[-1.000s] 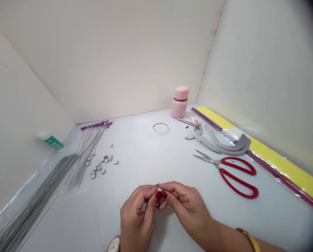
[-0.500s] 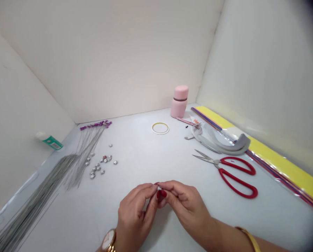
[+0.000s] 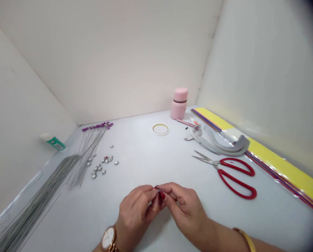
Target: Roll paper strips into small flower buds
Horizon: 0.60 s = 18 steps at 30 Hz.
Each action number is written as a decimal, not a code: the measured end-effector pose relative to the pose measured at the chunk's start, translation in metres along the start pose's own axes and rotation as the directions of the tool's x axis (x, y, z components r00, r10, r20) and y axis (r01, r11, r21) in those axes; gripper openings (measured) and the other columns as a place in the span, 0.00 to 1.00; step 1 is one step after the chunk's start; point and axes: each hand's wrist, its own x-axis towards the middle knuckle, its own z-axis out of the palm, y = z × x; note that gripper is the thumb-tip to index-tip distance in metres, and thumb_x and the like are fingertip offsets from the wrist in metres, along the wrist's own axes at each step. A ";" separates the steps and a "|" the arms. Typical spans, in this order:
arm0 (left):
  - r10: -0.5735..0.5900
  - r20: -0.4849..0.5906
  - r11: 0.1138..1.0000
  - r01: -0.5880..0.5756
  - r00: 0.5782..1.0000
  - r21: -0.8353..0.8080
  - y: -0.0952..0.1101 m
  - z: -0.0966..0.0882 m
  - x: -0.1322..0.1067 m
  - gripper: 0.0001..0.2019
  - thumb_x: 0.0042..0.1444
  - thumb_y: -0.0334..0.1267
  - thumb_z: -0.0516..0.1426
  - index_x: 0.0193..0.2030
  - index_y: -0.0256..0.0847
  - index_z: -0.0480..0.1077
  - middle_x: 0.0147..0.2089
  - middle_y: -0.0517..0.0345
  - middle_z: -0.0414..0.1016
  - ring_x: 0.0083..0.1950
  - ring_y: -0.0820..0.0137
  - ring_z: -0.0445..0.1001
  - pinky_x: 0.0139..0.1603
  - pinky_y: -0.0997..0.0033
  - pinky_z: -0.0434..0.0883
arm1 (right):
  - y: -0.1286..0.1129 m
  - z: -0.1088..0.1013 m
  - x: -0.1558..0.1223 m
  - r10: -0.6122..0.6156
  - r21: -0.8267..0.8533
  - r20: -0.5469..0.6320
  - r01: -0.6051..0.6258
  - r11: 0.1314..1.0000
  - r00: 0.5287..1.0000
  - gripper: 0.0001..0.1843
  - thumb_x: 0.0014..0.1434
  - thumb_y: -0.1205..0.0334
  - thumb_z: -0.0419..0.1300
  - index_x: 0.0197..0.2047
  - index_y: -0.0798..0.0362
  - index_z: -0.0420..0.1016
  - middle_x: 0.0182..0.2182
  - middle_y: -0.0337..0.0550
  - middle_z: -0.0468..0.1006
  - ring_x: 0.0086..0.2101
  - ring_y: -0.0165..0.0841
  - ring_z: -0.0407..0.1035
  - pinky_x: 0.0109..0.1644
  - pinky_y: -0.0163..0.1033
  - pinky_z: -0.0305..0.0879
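Note:
At the front middle of the table, my left hand (image 3: 137, 210) and my right hand (image 3: 185, 206) meet with fingertips pressed together. Between them they pinch a small silver piece (image 3: 158, 191), mostly covered by fingers and red nails. By its colour and size it looks like one of the small silver folded stars (image 3: 99, 168) that lie scattered to the left. Several of these sit in a loose cluster, one with a red spot. Both hands are closed, held just above the tabletop.
On the left lie grey wire stems (image 3: 48, 189), purple-tipped stems (image 3: 97, 126) and a green-and-white tube (image 3: 56, 142). Red-handled scissors (image 3: 222, 168), a white strip coil (image 3: 219, 148) and yellow sheets (image 3: 282, 164) lie right. Behind are a tape ring (image 3: 161, 134) and pink bottle (image 3: 179, 105).
The fingers have closed further over the small silver piece, which shows less now. My left hand has turned slightly, with its thumb tucked in more. The view has shifted a little.

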 end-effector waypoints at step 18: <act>-0.426 0.240 0.684 0.485 0.872 -0.545 0.005 -0.002 0.005 0.08 0.55 0.28 0.53 0.39 0.40 0.72 0.31 0.55 0.73 0.33 0.70 0.73 0.33 0.73 0.70 | 0.003 -0.001 0.008 0.222 0.297 0.032 -0.222 0.929 0.974 0.11 0.56 0.58 0.56 0.35 0.55 0.75 0.22 0.38 0.73 0.21 0.26 0.67 0.28 0.32 0.66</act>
